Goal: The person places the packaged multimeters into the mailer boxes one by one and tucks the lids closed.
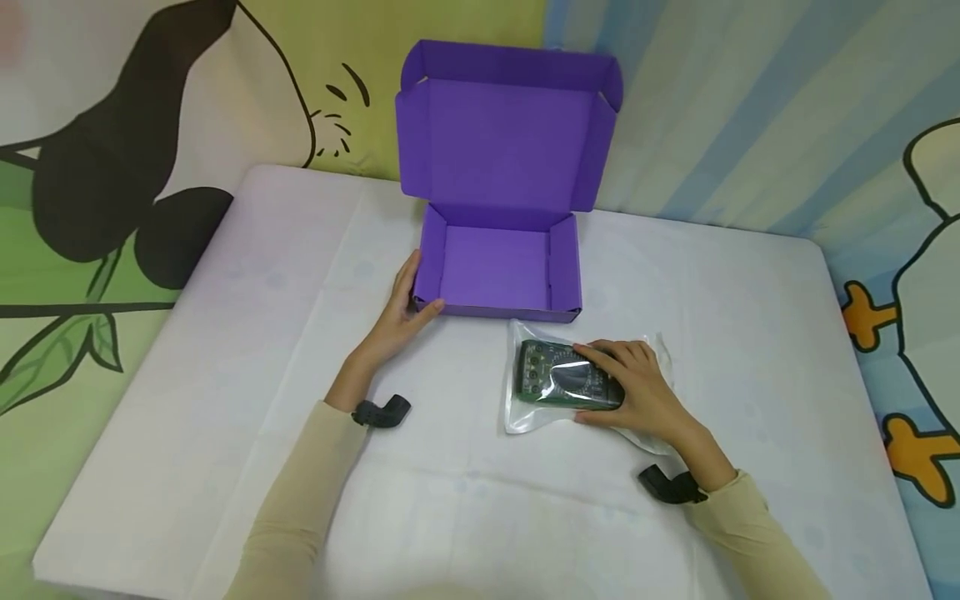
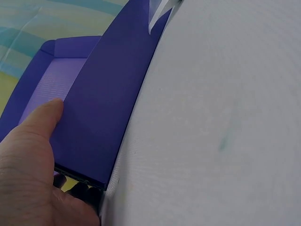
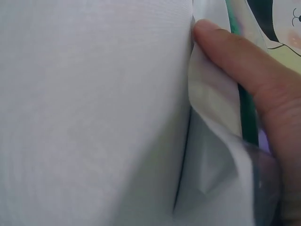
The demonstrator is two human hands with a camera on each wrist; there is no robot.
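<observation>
An open purple cardboard box [image 1: 495,267] stands on the table, its lid raised at the back. My left hand [image 1: 401,312] holds its front left corner, thumb at the front wall and fingers along the left side. In the left wrist view, the thumb [image 2: 44,117] touches the rim of the box [image 2: 101,103]. Just in front of the box lies a dark multimeter [image 1: 536,375] with a green edge, inside a clear plastic bag [image 1: 517,421]. My right hand [image 1: 637,387] grips the bagged multimeter by its right end, thumb on the near side. The right wrist view shows the bag's loose folds [image 3: 211,108] under the thumb.
A white cloth covers the table [image 1: 225,400]. Behind it hangs a cartoon-printed backdrop [image 1: 720,108], close to the raised lid [image 1: 510,133]. Black wrist-worn devices sit on the left wrist [image 1: 382,412] and right wrist [image 1: 671,485].
</observation>
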